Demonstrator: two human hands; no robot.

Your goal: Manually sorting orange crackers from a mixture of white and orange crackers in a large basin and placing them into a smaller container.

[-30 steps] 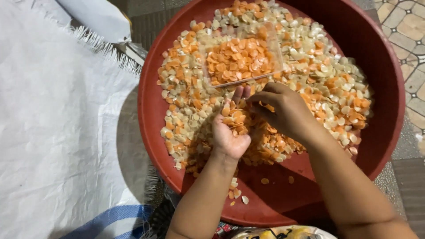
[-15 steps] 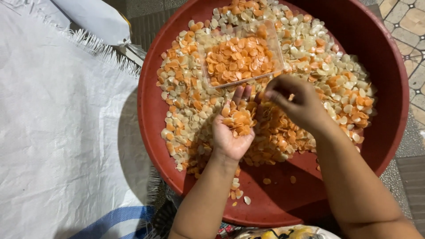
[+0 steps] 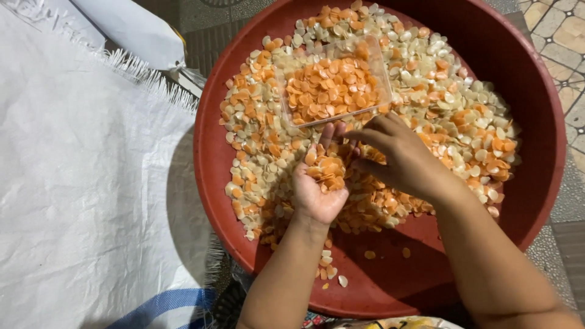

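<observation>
Left hand [image 3: 317, 186] sits palm up, cupped loosely open around a small heap of orange chips [image 3: 327, 170], near the middle of the red basin [image 3: 536, 91]. Right hand [image 3: 399, 155] is now lower and closer than a second ago, fingertips pinched together at the edge of that heap; whether a chip sits between them, cannot tell. Clear plastic tub [image 3: 332, 85] of sorted orange chips lies at 12 o'clock from the hands, just beyond the fingertips. Mixed white and orange chips [image 3: 451, 103] spread from 9 through 3 o'clock. White woven sack [image 3: 79, 183] lies outside at 9 o'clock. Judged: picking goes on, handful growing.
</observation>
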